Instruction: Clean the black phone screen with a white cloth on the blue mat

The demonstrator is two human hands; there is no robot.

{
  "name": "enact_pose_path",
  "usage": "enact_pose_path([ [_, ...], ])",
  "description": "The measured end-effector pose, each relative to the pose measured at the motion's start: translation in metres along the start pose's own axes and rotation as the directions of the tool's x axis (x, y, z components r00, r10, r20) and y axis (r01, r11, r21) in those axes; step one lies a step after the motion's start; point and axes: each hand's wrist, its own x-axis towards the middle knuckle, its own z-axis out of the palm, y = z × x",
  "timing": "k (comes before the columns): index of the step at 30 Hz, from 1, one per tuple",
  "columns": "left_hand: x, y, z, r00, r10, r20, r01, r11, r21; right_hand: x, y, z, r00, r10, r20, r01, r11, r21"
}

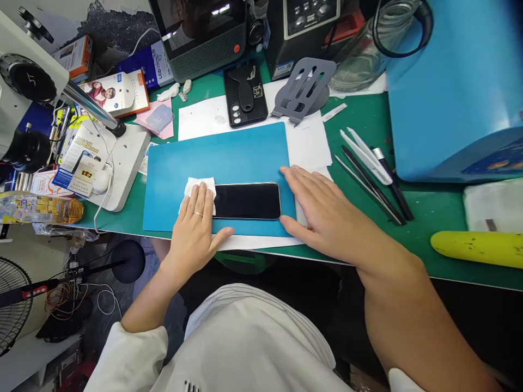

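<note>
A smartphone with a dark screen lies flat and lengthwise on a blue mat. Over its left end, my left hand rests flat on a folded white wipe, pressing it down. The fingers are stretched out and the thumb points to the right. A ring is on one finger. My right hand is open at the mat's right edge, fingers extended and thumb apart. Its thumb tip is at the phone's lower right corner; whether it touches is hard to tell.
Behind the mat are a black phone case and a grey folding stand. Tweezers and pen-like tools lie to the right, near a yellow object. A microscope base and a bottle are at the left.
</note>
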Motion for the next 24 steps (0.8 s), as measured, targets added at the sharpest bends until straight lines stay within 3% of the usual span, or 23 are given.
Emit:
enact_pose_path([
  [4, -0.022, 0.006, 0.002, 1.0, 0.016, -0.021, -0.015, 1.0, 0.019, -0.001, 0.001, 0.002, 1.0, -0.011, -0.013, 0.011, 1.0, 0.009],
  [8, -0.028, 0.027, 0.002, 0.994, 0.107, 0.006, -0.108, 0.994, 0.024, -0.001, 0.002, 0.003, 0.998, -0.043, -0.035, 0.043, 0.999, 0.006],
  [16, 0.022, 0.073, 0.014, 0.963, 0.267, -0.046, -0.265, 0.963, 0.04, 0.0, 0.002, 0.003, 0.999, -0.039, -0.03, 0.038, 0.999, -0.036],
  [20, 0.041, 0.071, 0.015, 0.957, 0.287, -0.041, -0.285, 0.958, 0.038, 0.0, 0.003, 0.004, 0.998, -0.051, -0.035, 0.05, 0.998, -0.038],
  [24, 0.044, 0.054, 0.009, 0.969, 0.244, -0.029, -0.244, 0.97, 0.01, 0.0, 0.002, 0.003, 0.999, -0.039, -0.038, 0.038, 0.999, -0.031],
])
